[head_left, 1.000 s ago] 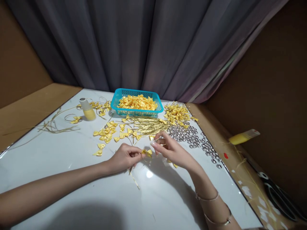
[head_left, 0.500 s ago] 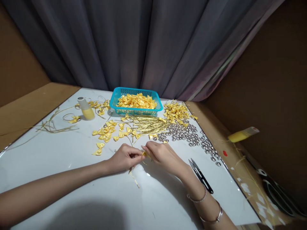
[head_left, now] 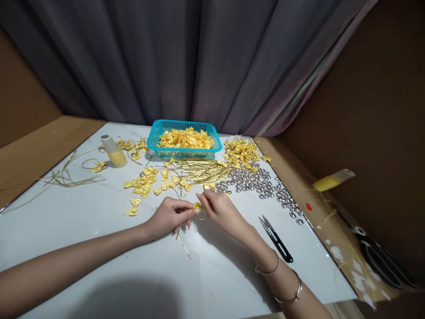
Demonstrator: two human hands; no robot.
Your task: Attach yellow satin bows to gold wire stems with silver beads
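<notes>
Above the middle of the white tabletop, my left hand (head_left: 171, 216) pinches a small yellow ribbon bow (head_left: 198, 206) between thumb and fingertips. Close on its right is my right hand (head_left: 222, 210), fingers curled and pressed together; whatever they grip is hidden. A thin thread or cord curves just below the bow. Beneath my left hand lie gold cord pieces (head_left: 183, 246). Loose yellow bows (head_left: 146, 181) are spread beyond my hands, beside a bundle of gold cords (head_left: 202, 171). Small silver dome-shaped pieces (head_left: 250, 179) lie scattered on the right.
A blue basket (head_left: 184, 153) of yellow bows stands at the back, with a bow pile (head_left: 241, 150) beside it. Black thread snips (head_left: 277, 239) lie right of my forearm. A glue-like bottle (head_left: 114, 151) stands left. Large scissors (head_left: 378, 259) and a yellow bottle (head_left: 334, 180) are far right.
The view has shifted slightly. My fingers have turned a little around the bow, which now shows more clearly between my hands. Both hands remain close together.
</notes>
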